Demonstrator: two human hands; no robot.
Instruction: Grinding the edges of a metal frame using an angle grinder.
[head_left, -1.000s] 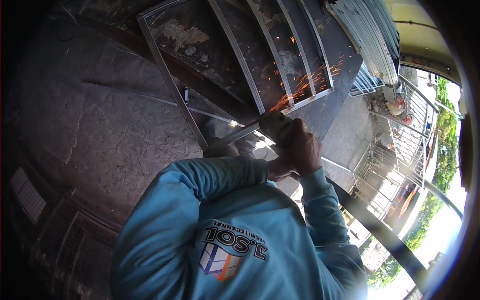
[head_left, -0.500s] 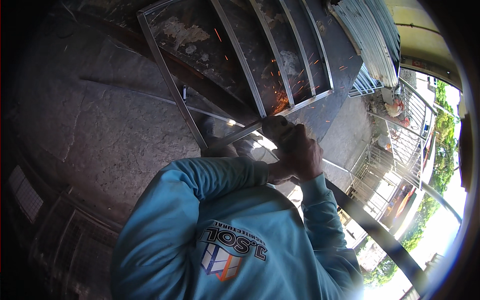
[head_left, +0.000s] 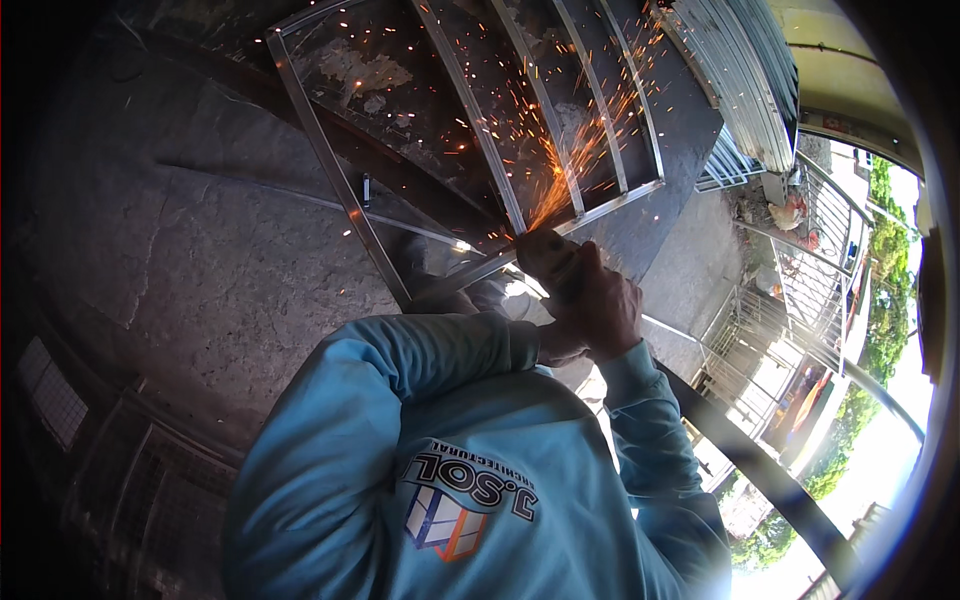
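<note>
An angle grinder (head_left: 546, 257) presses its head against the near rail of a welded metal frame (head_left: 468, 272), close to where an inner bar meets it. My right hand (head_left: 613, 312) is wrapped round the grinder's body. Just below it my left hand (head_left: 560, 343) closes on the rear of the same tool, its fingers mostly hidden by the right hand and sleeve. Orange sparks (head_left: 560, 185) spray from the contact point away across the frame's bars. The grinder's disc cannot be made out behind its head.
The frame lies over a dark, worn metal-topped surface (head_left: 360, 75). Corrugated sheets (head_left: 735, 85) are stacked at the far right, by a railing and barred cages (head_left: 820, 270). A dark strap or bar (head_left: 760, 470) runs beside my right arm. Rough concrete floor (head_left: 200, 250) spreads to the left.
The grinder and both hands have shifted slightly left along the rail. The spark spray has grown much larger and reaches farther across the frame.
</note>
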